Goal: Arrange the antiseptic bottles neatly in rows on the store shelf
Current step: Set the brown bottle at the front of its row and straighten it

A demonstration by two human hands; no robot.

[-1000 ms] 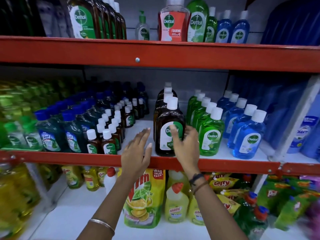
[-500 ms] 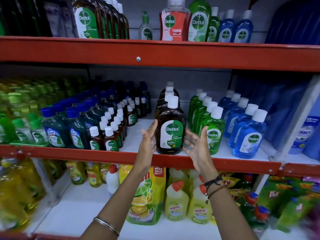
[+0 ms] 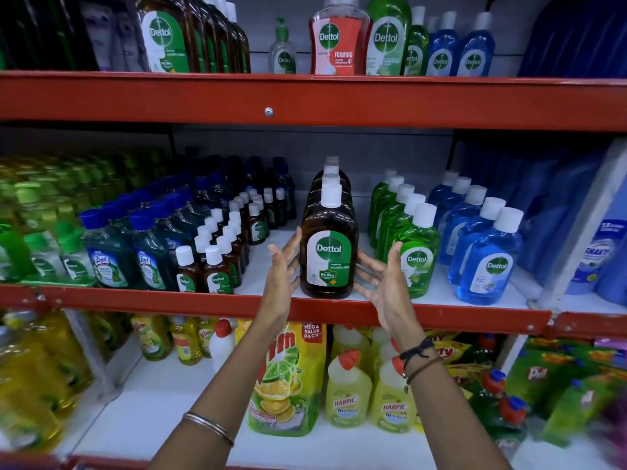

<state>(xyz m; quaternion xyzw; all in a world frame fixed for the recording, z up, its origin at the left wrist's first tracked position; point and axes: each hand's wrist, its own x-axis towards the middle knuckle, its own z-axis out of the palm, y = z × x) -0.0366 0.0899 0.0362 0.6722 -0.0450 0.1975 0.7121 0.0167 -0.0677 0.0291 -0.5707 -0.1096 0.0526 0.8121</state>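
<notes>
Front brown Dettol bottle (image 3: 328, 257) upright at shelf (image 3: 305, 308) edge, heading its row. Left hand (image 3: 283, 269) and right hand (image 3: 385, 283) flanking it, fingers spread, gripping nothing.

Brown bottle (image 3: 328, 256) with white cap and green-white label stands on a red-edged shelf (image 3: 135, 296).

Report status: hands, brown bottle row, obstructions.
Left hand open, right hand open, flanking front brown Dettol bottle. Bottle upright at shelf edge, row aligned behind. Nothing blocking.
</notes>
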